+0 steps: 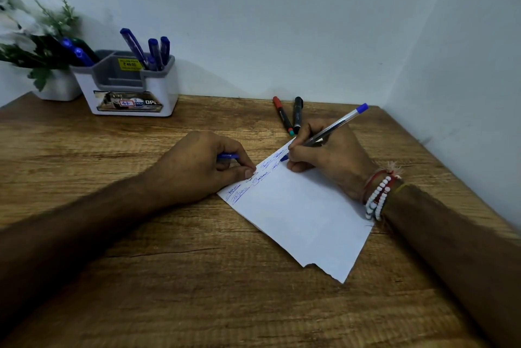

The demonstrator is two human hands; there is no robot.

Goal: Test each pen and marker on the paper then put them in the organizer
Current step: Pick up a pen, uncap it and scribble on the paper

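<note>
Paper, a white sheet with a ragged torn lower edge, lies at a slant right of centre in the frame on a brown wood-grain table, with lines of blue handwriting along its upper left edge. The right hand, at the middle right of the frame, pinches a clear-barrelled ballpoint pen with a blue end plug between thumb and curled fingers. The pen's blue tip touches the sheet near its top corner, and its barrel slants up toward the right. Strings of white beads and red thread wrap that wrist. The left hand, at the centre of the frame, has its fingers curled round a short blue plastic pen cap, while its thumb presses on the sheet's upper left edge. Just above the right hand, a red marker and a black marker lie side by side on the table, caps toward the wall, lower ends close together. In the upper left of the frame a white and grey plastic desk organizer stands by the wall, well apart from the sheet. Several blue pens stand in its right compartment, more blue-capped pens, blurred, lean out of its left compartment, and the middle one bears a yellow price sticker. Beside the organizer, at the far left, a blurred green plant with white flowers sits in a white pot.
</note>
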